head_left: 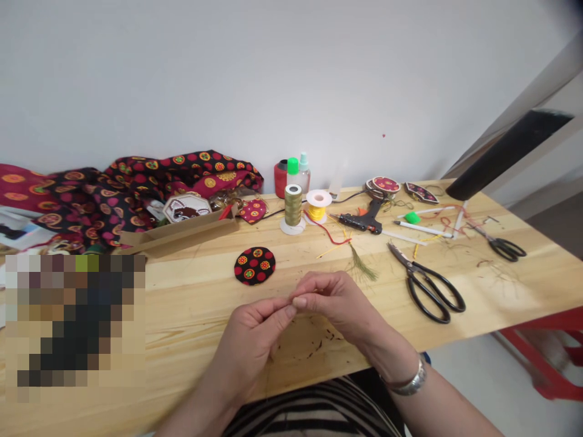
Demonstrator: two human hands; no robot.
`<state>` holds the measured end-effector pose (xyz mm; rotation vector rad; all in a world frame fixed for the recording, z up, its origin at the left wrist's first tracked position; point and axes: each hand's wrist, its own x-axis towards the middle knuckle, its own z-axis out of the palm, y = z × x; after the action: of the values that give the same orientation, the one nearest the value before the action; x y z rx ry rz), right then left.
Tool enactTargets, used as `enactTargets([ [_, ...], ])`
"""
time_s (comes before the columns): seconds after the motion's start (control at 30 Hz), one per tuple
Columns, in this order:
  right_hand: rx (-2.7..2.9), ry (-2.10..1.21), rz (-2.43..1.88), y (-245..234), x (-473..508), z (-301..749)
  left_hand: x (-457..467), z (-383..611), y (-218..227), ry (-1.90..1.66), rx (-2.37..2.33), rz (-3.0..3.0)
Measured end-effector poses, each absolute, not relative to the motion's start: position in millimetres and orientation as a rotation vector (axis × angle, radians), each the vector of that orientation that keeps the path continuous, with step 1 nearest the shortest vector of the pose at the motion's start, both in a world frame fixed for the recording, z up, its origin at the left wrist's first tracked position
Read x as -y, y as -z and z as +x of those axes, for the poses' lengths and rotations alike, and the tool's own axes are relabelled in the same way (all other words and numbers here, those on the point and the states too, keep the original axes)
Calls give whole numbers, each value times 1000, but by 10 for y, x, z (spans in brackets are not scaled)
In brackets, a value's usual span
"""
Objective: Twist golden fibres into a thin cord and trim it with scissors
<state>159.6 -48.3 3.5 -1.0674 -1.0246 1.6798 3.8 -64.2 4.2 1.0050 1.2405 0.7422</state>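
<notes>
My left hand [255, 337] and my right hand [334, 300] meet above the near edge of the wooden table [191, 315]. Both pinch something very small between fingertips and thumbs, too fine to name. A silver bracelet [410, 382] circles my right wrist. A round black fabric disc [254, 265] with red and yellow dots lies just beyond my hands. An olive tassel [362, 264] lies right of it.
Large black scissors [428, 285] and smaller scissors [498, 243] lie at right. A glue gun [364, 221], thread spools [293, 207], bottles [298, 173], a cardboard box [182, 233] and patterned cloth [136, 188] line the back. A blurred patch covers the left.
</notes>
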Motion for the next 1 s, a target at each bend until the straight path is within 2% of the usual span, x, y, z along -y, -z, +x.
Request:
enactTargets([
  [0.43, 1261, -1442, -1167, -138, 470, 1625, 649, 26, 32, -775, -1030, 814],
  [0.67, 1333, -1263, -1181, -321, 364, 1740, 582, 6, 51, -848, -1065, 1119],
  [0.8, 1424, -1154, -1184, -511, 273, 1822, 475, -65, -48, -827, -1190, 1330],
  [1.0, 1612, -943, -1158, -793, 170, 1887, 287, -82, -401, -989, -1255, 1502],
])
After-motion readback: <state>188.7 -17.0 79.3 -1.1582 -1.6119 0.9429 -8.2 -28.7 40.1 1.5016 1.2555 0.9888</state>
